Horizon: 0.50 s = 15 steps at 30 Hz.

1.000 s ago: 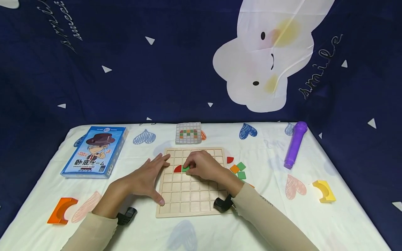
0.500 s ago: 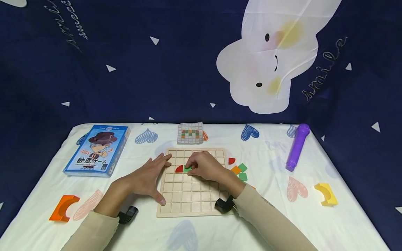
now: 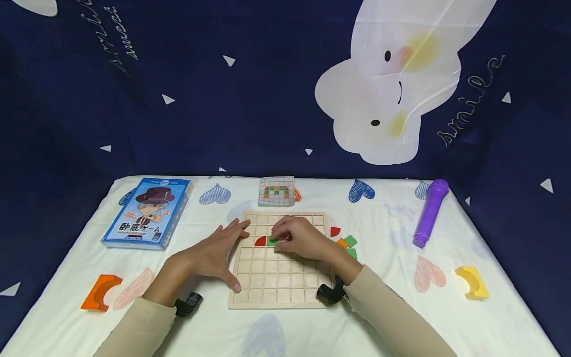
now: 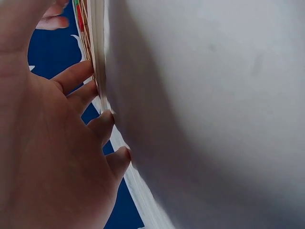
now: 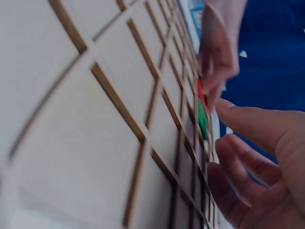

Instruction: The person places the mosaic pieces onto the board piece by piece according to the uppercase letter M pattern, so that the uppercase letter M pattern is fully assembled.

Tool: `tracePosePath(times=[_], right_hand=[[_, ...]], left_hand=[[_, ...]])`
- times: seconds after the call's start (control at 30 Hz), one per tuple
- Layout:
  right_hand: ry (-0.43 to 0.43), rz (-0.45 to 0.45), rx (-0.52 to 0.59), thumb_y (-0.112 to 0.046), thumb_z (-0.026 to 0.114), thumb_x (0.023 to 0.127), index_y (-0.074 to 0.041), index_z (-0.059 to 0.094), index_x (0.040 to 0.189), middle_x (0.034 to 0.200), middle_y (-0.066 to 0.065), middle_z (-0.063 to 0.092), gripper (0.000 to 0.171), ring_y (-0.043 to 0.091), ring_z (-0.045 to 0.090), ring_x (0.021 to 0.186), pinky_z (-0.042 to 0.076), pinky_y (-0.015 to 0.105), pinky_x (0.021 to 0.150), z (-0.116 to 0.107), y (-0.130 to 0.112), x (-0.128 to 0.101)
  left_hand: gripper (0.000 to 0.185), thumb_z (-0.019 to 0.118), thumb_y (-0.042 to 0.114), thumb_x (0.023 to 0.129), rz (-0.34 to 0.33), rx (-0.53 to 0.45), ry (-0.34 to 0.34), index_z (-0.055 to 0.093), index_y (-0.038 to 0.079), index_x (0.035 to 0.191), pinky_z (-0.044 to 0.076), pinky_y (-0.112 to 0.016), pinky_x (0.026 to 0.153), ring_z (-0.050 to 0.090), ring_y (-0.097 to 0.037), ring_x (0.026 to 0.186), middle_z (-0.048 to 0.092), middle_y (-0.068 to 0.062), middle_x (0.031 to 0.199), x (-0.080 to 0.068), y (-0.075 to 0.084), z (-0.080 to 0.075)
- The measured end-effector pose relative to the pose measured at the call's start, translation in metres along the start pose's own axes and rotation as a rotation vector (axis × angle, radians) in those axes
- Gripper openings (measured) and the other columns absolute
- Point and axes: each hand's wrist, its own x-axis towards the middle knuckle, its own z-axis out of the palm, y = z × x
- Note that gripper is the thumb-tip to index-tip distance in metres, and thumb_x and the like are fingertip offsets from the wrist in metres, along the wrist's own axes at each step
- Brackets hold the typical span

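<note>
Left hand (image 4: pixel 43 157) flat, fingers straight, touching wooden board (image 4: pixel 98 57) edge; white cloth (image 4: pixel 205 114) alongside.

**Readable text: the blue box and the backdrop**

On your far left, the blue game box (image 3: pixel 149 213) carries large East Asian characters below a cartoon figure in a hat; they seem to read "卧底ゲーム", though the first two are hard to make out. A smaller line beneath them is too small for you to read with certainty. On the dark blue backdrop (image 3: pixel 250 99) behind the counter, cursive white script at the right reads "smile" (image 3: pixel 470 116). Similar script at the upper left is cut off and tilted, so you cannot read it.
</note>
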Motion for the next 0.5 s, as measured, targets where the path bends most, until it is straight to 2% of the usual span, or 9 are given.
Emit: tracePosePath(times=[0.17,0.33,0.5], right_hand=[[0.036,0.013,0.076,-0.016,0.075,0.092,-0.010,0.078,0.111,0.121,0.001,0.071,0.020,0.013,0.069,0.095,0.060,0.020,0.082,-0.016,0.008,-0.014],[0.097,0.027,0.072,-0.014,0.075,0.092,-0.009,0.077,0.112,0.117,0.001,0.073,0.021,0.016,0.069,0.097,0.059,0.020,0.080,-0.039,0.017,-0.034],[0.155,0.088,0.063,-0.016,0.077,0.091,-0.010,0.077,0.111,0.114,-0.002,0.075,0.021,0.016,0.070,0.099,0.060,0.024,0.079,-0.062,0.029,-0.062]], left_hand=[[0.132,0.094,0.067,0.047,-0.001,-0.002,0.004,0.040,0.004,0.150,0.013,-0.069,0.128,0.011,-0.044,0.160,0.021,-0.014,0.172,-0.001,0.000,0.002],[0.133,0.094,0.066,0.047,0.012,-0.010,0.013,0.040,0.004,0.151,0.013,-0.069,0.128,0.011,-0.044,0.160,0.021,-0.014,0.172,-0.001,-0.001,0.002],[0.130,0.095,0.065,0.047,0.026,-0.017,0.017,0.042,0.003,0.149,0.013,-0.069,0.128,0.011,-0.044,0.160,0.020,-0.014,0.172,0.000,0.000,0.001]])
